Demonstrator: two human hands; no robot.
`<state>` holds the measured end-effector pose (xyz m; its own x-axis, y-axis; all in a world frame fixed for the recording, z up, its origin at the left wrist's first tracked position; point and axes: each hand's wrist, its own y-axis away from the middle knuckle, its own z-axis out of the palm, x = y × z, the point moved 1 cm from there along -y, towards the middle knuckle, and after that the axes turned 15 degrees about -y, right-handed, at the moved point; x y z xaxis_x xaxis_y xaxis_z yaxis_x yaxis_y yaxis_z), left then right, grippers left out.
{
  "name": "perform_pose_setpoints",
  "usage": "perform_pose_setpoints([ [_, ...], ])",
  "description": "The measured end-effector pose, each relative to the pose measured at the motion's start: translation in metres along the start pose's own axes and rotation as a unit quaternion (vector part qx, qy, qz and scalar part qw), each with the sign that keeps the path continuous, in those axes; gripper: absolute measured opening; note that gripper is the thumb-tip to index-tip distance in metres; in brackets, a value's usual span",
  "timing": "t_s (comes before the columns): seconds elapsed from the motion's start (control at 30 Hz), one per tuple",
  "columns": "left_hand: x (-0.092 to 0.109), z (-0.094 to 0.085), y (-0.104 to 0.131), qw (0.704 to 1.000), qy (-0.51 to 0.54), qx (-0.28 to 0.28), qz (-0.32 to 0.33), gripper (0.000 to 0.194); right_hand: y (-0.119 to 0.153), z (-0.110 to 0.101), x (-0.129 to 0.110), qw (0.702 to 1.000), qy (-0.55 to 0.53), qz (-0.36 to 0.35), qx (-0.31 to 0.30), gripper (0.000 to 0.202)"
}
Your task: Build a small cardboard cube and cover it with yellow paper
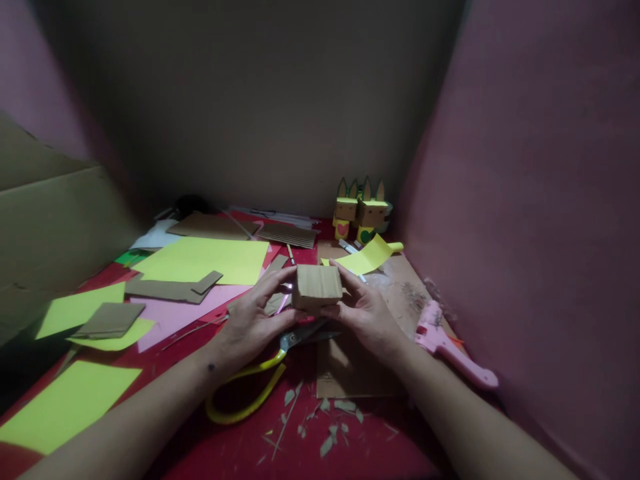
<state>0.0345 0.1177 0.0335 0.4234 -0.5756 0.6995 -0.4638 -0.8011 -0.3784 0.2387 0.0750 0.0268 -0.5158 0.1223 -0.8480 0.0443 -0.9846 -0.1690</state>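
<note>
Both hands are gripping a small cardboard box (317,287), left hand (253,320) and right hand (367,312) clasping opposite ends, long axis running hand to hand.

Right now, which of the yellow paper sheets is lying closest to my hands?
The small yellow sheet just behind the right hand, its edge curling up beside the cardboard box both hands hold. The other yellow sheets lie further away, on the left.

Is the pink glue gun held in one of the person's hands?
No, the pink glue gun lies on the table beside the right hand, while both that hand and the left hand hold the small cardboard box.
</note>
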Motion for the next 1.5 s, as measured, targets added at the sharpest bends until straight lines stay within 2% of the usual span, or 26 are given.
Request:
perform_pose_setpoints([
  [0.13,-0.002,-0.001,0.001,1.0,0.019,0.007,-0.004,0.054,0.0,0.0,0.001,0.999,0.023,-0.024,-0.002,0.078],
  [0.3,-0.004,-0.004,0.0,0.998,0.048,0.004,-0.042,0.054,0.001,0.0,-0.001,0.997,0.057,-0.043,-0.007,0.076],
  [0.57,-0.003,-0.003,0.002,0.999,-0.015,0.039,-0.029,0.06,-0.001,-0.005,0.005,0.996,0.064,-0.057,-0.02,0.08],
  [0.7,0.001,-0.006,0.001,0.999,0.0,0.035,-0.031,0.058,-0.002,-0.006,0.008,0.997,0.058,-0.049,-0.026,0.081],
  [0.8,0.004,-0.01,0.0,0.998,0.021,0.038,-0.055,0.052,-0.001,-0.006,0.009,0.993,0.091,-0.066,-0.029,0.078],
  [0.9,0.004,-0.008,0.0,0.986,0.103,0.019,-0.129,0.057,0.0,-0.009,0.011,0.978,0.163,-0.125,-0.036,0.072],
  [0.97,0.003,-0.005,0.0,0.969,0.176,0.0,-0.171,0.064,0.002,-0.011,0.011,0.956,0.221,-0.187,-0.048,0.072],
  [1.03,0.003,-0.002,0.0,0.954,0.232,-0.013,-0.19,0.067,0.003,-0.012,0.01,0.927,0.278,-0.242,-0.062,0.075],
  [1.1,0.003,0.0,0.0,0.944,0.268,-0.025,-0.191,0.067,0.004,-0.011,0.009,0.905,0.321,-0.27,-0.072,0.078],
  [1.17,0.003,0.0,0.0,0.941,0.281,-0.029,-0.186,0.064,0.005,-0.01,0.007,0.902,0.334,-0.262,-0.079,0.079],
  [1.3,0.005,0.0,0.0,0.954,0.243,-0.011,-0.176,0.052,0.008,-0.006,0.007,0.94,0.282,-0.174,-0.085,0.078],
  [1.4,0.01,0.0,0.001,0.965,0.203,-0.002,-0.168,0.045,0.009,-0.003,0.006,0.959,0.244,-0.129,-0.057,0.054],
  [1.5,0.015,0.0,0.002,0.974,0.157,0.019,-0.164,0.044,0.009,-0.002,0.005,0.956,0.258,-0.139,-0.029,0.038],
])
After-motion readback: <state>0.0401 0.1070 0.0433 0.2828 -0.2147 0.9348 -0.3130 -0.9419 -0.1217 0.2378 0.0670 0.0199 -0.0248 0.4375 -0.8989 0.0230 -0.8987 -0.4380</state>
